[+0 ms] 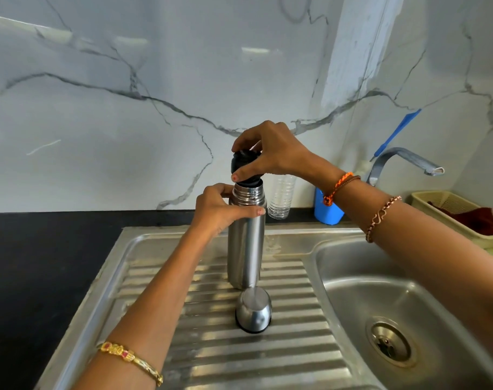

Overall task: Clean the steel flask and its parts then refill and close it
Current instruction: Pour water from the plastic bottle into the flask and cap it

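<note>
The steel flask (245,249) stands upright on the ribbed steel drainboard (293,347). My left hand (218,212) grips it just below the threaded neck, thumb across the front. Fingertips of my right hand (268,153) pinch the black inner stopper (243,164), which sits tilted at the flask's mouth. The steel cup lid (253,309) stands upside down on the drainboard, right in front of the flask.
The sink basin (360,299) with its drain (390,344) lies to the right, under a steel tap (405,161). Behind the flask stand a clear plastic bottle (280,198) and a blue container (328,212). A cream basket (436,199) holds a red cloth. Black counter lies at left.
</note>
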Demonstrator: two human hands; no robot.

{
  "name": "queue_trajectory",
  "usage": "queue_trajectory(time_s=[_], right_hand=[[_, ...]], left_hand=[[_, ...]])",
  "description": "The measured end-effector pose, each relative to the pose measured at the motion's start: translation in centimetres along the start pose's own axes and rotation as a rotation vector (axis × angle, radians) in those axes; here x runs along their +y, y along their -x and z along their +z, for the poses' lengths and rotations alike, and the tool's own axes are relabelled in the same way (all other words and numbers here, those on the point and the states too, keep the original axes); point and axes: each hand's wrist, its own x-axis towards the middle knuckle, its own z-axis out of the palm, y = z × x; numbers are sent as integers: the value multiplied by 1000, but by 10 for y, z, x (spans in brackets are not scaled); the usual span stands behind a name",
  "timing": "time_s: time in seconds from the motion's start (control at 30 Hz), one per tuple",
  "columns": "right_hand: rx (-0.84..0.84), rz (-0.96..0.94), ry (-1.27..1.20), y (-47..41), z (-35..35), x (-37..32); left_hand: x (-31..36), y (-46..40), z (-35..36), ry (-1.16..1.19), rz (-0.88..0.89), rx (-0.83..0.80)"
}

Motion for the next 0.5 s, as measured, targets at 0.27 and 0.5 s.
queue_trajectory(time_s=[0.27,0.5], right_hand=[[-99,-16,54,0,-7,-1],[-143,-7,146,1,17,6]], left_hand=[[0,0,0,17,7,-6],[2,1,1,24,-9,-5]])
